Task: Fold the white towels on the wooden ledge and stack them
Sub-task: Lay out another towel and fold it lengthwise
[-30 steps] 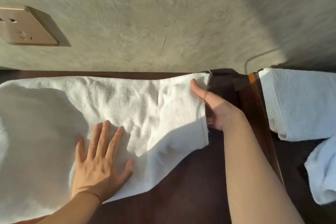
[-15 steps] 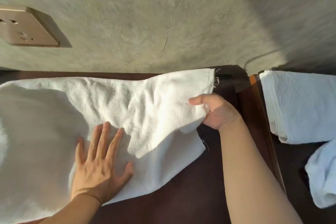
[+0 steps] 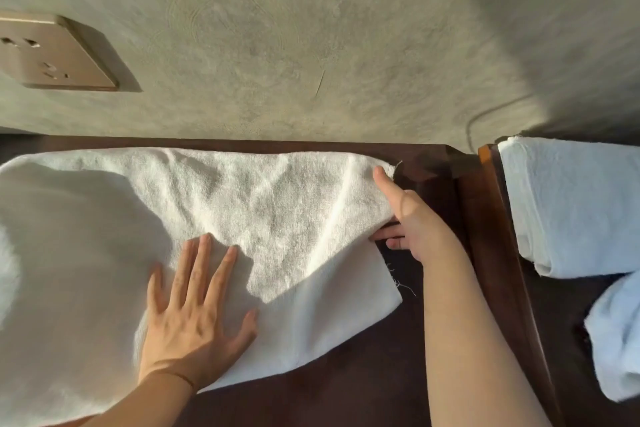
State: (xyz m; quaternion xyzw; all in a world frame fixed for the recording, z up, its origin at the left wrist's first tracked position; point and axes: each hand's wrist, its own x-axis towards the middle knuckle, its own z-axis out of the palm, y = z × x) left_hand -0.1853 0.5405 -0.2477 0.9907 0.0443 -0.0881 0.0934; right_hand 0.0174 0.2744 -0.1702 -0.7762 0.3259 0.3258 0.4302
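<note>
Head view: white towel (image 3: 214, 218) is spread along the ledge (image 3: 346, 392), its far edge near the wall (image 3: 311, 45), right end short of the ledge's right edge. Left hand (image 3: 194, 308) is laid flat on it, fingers straight, pinning the cloth. Right hand (image 3: 412, 222) pinches the towel's right end, thumb on top, fingers under the top layer. Step judged: first fold, w/ right end to be carried leftward over the pinned part; corners need aligning. Vs. 0.5 s ago, the lifted right end is lowered back toward the ledge. Folded towels (image 3: 568, 204) sit beyond the ledge's right edge.
</note>
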